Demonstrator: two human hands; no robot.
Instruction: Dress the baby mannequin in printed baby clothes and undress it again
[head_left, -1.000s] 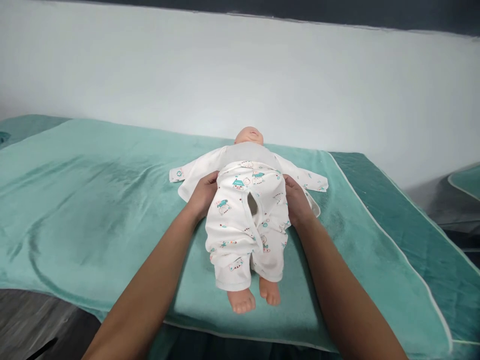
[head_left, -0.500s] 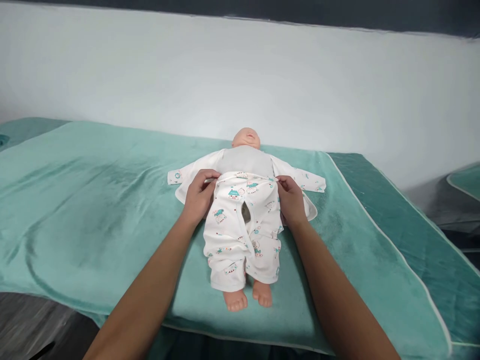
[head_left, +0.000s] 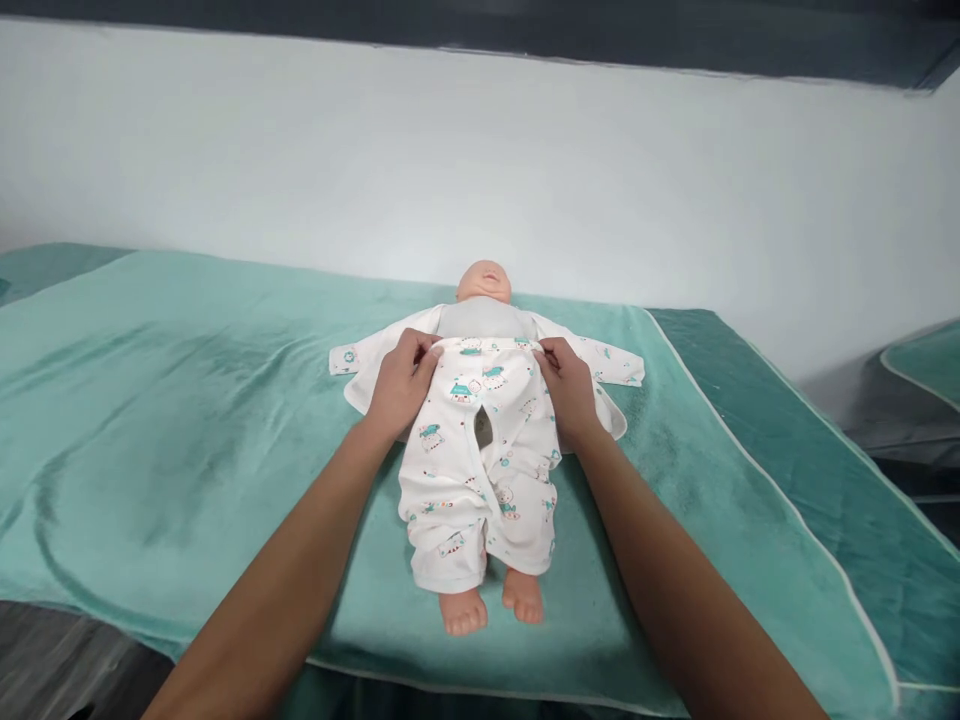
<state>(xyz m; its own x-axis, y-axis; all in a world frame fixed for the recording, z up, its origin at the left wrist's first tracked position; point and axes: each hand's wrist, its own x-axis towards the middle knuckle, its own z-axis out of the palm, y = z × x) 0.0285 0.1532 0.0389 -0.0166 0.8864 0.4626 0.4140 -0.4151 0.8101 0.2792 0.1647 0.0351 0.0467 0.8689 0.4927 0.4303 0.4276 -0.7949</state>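
Observation:
A baby doll point(head_left: 484, 281) lies on its back, head toward the wall and feet toward me. White printed baby pants point(head_left: 442, 470) cover its legs, with a slit at the crotch and the bare feet sticking out below. My left hand point(head_left: 405, 380) pinches the waistband at its left end; my right hand point(head_left: 568, 388) pinches it at the right end. Between them the band is stretched across the doll's grey torso point(head_left: 487, 319). A white printed shirt point(head_left: 397, 335) is on its arms, spread open at the front, the sleeves stretched out to both sides.
Under the doll is a green blanket point(head_left: 225, 420) with a pale edge, over a darker green cover point(head_left: 817, 450) at the right. A white wall point(head_left: 480, 150) rises behind. Another green-covered surface point(head_left: 926, 362) stands at the far right, and grey floor point(head_left: 60, 660) shows at lower left.
The waistband has been lifted and pulled a little further up the torso, both hands still gripping it. My right hand has come slightly inward. The whole view has shifted a little.

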